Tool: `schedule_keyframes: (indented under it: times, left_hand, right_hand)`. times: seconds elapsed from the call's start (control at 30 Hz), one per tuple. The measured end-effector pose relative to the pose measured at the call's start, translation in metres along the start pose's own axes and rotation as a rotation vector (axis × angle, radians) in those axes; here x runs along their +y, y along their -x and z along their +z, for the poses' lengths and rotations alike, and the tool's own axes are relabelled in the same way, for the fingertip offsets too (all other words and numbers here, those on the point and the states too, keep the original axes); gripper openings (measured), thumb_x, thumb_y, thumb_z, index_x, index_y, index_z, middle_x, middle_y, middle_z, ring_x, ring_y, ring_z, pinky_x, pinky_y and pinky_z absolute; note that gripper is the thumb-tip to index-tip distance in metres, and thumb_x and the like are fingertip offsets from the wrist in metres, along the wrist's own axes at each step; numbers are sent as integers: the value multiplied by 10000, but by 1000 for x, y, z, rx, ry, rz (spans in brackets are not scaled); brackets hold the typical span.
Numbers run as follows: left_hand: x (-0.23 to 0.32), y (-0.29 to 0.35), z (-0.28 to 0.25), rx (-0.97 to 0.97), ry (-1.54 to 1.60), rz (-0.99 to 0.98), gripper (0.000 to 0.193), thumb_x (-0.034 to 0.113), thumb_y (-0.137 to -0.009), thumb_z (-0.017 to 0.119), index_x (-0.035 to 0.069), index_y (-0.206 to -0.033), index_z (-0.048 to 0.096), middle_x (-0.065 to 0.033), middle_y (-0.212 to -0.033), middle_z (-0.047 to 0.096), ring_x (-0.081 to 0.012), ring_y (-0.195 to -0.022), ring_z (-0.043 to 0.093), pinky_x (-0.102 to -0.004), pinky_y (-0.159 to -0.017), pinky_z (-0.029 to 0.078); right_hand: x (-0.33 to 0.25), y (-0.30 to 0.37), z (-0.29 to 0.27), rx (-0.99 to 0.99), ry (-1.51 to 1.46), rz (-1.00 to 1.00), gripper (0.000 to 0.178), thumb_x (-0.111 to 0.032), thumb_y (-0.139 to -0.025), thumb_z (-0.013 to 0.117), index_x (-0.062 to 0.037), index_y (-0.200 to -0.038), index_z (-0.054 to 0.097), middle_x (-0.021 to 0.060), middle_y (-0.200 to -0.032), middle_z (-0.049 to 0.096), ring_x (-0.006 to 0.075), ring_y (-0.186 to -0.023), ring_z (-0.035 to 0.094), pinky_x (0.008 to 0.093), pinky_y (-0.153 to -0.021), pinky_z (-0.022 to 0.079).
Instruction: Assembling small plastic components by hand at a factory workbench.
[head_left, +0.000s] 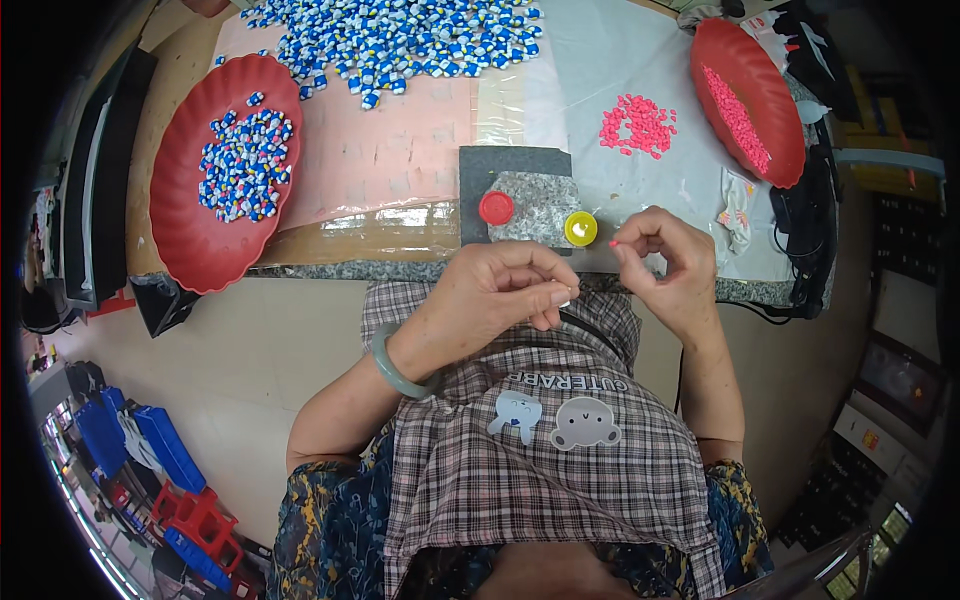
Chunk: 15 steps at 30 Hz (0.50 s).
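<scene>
My left hand (490,290), with a pale green bangle (398,362) at its wrist, pinches a tiny white piece (566,302) between thumb and forefinger; most of the piece is hidden. To its right, my right hand (675,268) holds a small pink piece (614,243) at the tips of thumb and forefinger. The hands are apart, just over the table's near edge. Beyond them a speckled stone slab (537,205) lies on a dark grey mat (478,162). On the slab sit a round red cap (496,207) and a yellow cap (571,216) with a pale, shiny middle.
Several small pink pieces (650,125) lie loose at right, near a scalloped red tray (715,50) holding more. A second red tray (235,265) at left contains blue-and-white pieces (245,165). A large heap of blue-and-white pieces (400,40) covers the far side. A crumpled wrapper (737,210) lies at right.
</scene>
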<state>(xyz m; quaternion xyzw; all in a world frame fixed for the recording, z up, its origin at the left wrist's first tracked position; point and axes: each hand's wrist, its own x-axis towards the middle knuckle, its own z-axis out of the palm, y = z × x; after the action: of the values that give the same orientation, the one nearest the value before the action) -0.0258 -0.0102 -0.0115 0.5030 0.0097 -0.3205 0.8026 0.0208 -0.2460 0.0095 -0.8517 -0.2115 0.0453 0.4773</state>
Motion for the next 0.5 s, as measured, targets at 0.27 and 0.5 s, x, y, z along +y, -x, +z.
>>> schedule_keyframes:
  times: [0.27,0.5]
  left_hand:
    - [-2,7,-5,-38,50,5,158,38,-983,638,-51,-1109,677,-104,-1049,721,-129,-905,703,-260,-825,591]
    - [-6,7,-11,-44,32,41,201,14,-970,648,-56,-1157,659,-117,-1104,708,-153,-960,707,-275,-863,588]
  right_hand:
    - [0,-11,4,-51,220,-66,140,67,-792,725,4,-900,664,70,-811,683,135,-673,664,252,-611,533]
    - [-3,-14,5,-82,283,-138,165,86,-794,730,4,-918,656,69,-826,669,128,-637,644,256,-555,506]
